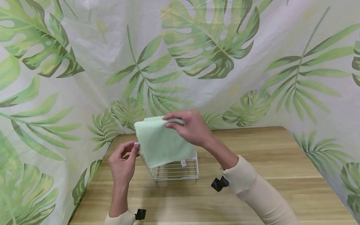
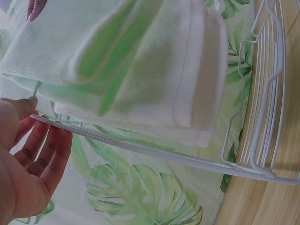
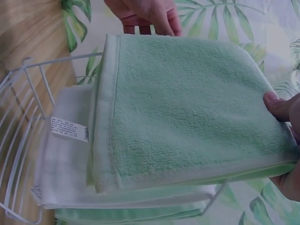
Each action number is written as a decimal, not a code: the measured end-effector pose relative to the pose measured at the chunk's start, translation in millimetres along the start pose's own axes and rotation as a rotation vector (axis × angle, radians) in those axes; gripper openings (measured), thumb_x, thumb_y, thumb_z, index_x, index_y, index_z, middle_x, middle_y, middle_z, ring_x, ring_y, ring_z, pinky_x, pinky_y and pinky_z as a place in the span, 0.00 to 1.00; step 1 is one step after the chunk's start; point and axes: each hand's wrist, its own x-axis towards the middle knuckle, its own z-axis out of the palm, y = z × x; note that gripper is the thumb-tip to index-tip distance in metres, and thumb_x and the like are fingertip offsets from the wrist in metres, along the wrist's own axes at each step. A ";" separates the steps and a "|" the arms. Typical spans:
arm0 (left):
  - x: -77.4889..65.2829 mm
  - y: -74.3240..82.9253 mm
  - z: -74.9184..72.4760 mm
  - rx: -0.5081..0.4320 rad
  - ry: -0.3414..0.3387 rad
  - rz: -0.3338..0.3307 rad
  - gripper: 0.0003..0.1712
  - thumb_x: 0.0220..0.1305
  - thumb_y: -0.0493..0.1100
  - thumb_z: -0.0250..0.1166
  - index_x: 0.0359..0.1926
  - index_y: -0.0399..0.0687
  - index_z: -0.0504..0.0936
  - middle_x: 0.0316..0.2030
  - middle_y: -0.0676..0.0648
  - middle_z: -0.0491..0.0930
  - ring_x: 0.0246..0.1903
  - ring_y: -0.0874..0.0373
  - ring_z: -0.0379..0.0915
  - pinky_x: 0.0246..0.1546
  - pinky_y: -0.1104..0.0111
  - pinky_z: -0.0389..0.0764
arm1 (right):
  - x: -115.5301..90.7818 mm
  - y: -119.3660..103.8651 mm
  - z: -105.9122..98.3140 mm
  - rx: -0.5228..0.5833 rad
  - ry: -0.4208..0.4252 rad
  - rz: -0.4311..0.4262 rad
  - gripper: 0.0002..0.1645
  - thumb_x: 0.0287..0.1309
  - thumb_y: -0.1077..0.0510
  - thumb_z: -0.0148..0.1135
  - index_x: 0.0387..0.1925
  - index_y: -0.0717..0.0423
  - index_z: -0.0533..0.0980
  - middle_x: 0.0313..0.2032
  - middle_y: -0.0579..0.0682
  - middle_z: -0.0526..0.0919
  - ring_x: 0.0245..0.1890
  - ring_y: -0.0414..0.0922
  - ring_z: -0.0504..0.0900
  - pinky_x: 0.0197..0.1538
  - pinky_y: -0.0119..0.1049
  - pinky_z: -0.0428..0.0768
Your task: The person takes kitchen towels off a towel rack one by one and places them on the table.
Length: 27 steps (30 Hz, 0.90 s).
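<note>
A folded light green towel (image 1: 166,140) hangs tilted over a white wire rack (image 1: 175,179). My right hand (image 1: 194,128) grips the towel's upper folded edge between thumb and fingers. At the rack's left side, my left hand (image 1: 123,161) pinches the end of its white rim, thumb above and fingers below in the left wrist view. Behind the held towel, a white folded towel (image 3: 65,173) with a printed label (image 3: 69,129) shows in the right wrist view. Below it lies the edge of another green layer (image 3: 126,214). The held towel hides much of the rack.
The rack stands on a wood-grain table (image 1: 253,193), toward its back left. A leaf-printed sheet (image 1: 213,93) hangs close behind the table and along its sides. Each sleeve cuff carries a small black device (image 1: 219,183).
</note>
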 end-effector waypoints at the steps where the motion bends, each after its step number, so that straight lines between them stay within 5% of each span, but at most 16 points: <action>1: 0.2 0.2 0.0 0.000 0.000 -0.002 0.07 0.65 0.30 0.75 0.44 0.33 0.90 0.32 0.64 0.86 0.30 0.72 0.84 0.28 0.78 0.89 | 1.9 -1.0 -2.1 0.003 0.001 -0.007 0.09 0.65 0.60 0.76 0.46 0.55 0.91 0.45 0.49 0.95 0.41 0.40 0.92 0.45 0.31 0.87; 13: 2.2 -0.1 0.4 -0.010 -0.002 -0.006 0.07 0.66 0.31 0.75 0.44 0.33 0.90 0.31 0.64 0.86 0.30 0.72 0.84 0.28 0.81 0.88 | 16.4 -12.0 -19.6 0.045 0.011 -0.067 0.09 0.65 0.61 0.76 0.46 0.56 0.91 0.45 0.50 0.94 0.51 0.44 0.93 0.58 0.37 0.91; 27: 2.7 -2.1 0.9 -0.030 -0.007 -0.003 0.07 0.66 0.30 0.75 0.44 0.32 0.89 0.31 0.63 0.86 0.28 0.71 0.84 0.27 0.79 0.88 | 17.5 -21.8 -42.6 0.086 0.048 -0.061 0.09 0.63 0.63 0.77 0.45 0.56 0.91 0.44 0.50 0.95 0.47 0.42 0.93 0.51 0.35 0.89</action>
